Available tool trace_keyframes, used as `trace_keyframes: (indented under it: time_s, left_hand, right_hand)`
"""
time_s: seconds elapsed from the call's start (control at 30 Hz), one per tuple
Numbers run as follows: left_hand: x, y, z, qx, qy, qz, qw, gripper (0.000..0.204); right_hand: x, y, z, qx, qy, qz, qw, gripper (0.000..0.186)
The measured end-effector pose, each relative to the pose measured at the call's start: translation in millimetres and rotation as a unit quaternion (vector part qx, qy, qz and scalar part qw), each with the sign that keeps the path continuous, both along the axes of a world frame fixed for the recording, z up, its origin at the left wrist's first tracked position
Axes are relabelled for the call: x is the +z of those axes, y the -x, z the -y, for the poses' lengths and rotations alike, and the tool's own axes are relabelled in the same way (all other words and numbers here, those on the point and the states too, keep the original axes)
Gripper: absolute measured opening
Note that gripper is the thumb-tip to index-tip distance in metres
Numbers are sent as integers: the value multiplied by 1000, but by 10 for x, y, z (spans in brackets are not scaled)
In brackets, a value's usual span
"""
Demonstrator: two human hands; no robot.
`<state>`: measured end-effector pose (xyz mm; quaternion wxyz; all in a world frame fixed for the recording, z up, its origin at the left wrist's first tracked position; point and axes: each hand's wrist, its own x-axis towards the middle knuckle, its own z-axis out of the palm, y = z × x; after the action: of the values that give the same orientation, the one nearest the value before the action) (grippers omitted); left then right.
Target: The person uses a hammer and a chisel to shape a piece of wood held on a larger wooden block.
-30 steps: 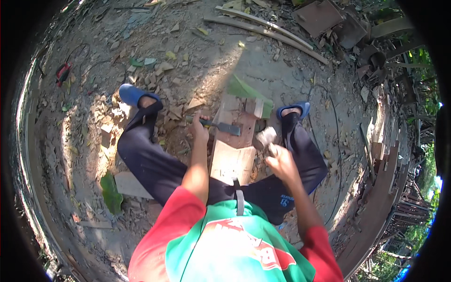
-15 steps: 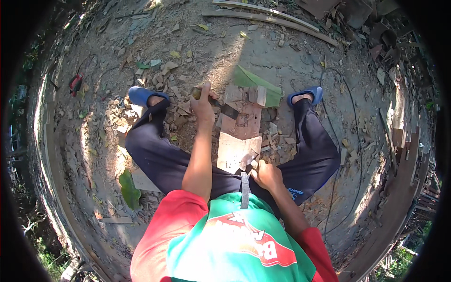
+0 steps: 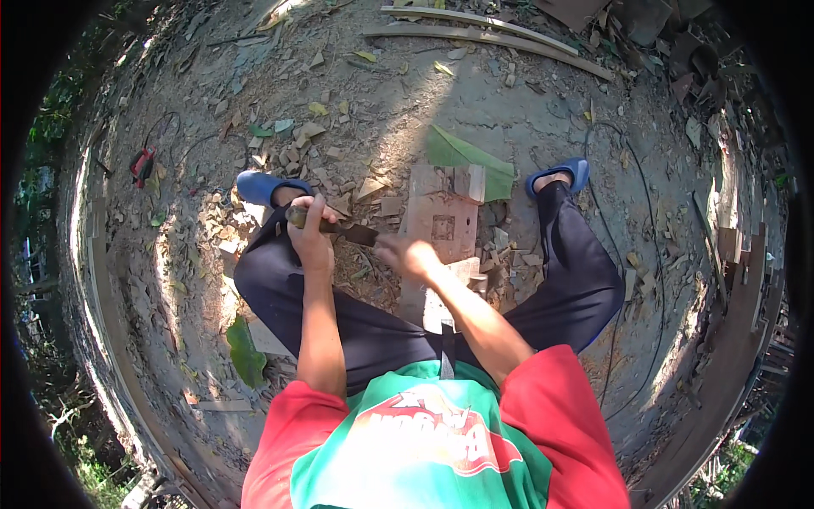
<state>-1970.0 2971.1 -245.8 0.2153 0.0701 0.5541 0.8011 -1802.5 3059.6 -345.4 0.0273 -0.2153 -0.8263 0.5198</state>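
My left hand (image 3: 312,233) is wrapped round the wooden handle of a chisel (image 3: 360,234), its broad dark blade pointing right. Beside the blade tip is my right hand (image 3: 415,258), over the left edge of a wooden board (image 3: 460,229). Its slightly blurred fingers stretch leftward and appear to hold nothing; whether they touch the blade is unclear. A squarish recess (image 3: 443,226) is cut into the board between my legs. A small wood block (image 3: 469,182) sits at its far end. Near my right forearm lies a partly hidden metal tool (image 3: 479,282).
Wood chips (image 3: 309,170) litter the ground around the board. A green leaf (image 3: 471,157) lies beyond it. Long wooden strips (image 3: 483,36) rest at the far side. A red-and-black object (image 3: 142,167) is at far left, and a dark cable (image 3: 651,212) runs along the right.
My right hand has let go of the metal tool and reached forward and left across the board. My left hand has drawn the chisel leftward off the board. The recess now shows more clearly.
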Motion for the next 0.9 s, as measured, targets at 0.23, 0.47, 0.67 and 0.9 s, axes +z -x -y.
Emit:
trace_keyframes:
  time_s: [0.23,0.47,0.67,0.9]
  left_hand:
    - [-98,102,-6,2,-18,27,999,18]
    - [-119,26,-166,-16,-31,37,999,18]
    - [-147,-24,-203,-30,15,9,999,18]
    - [-143,14,-156,-9,17,19,1000,17]
  right_hand:
    - [-52,-63,-80,-164,-159,222,948,58]
    - [-29,-475,-219,-177,-274,39,945,32]
    - [-44,-284,-336,-218,-162,374,887,64]
    - [-69,-106,-174,33,-193,104,975,58]
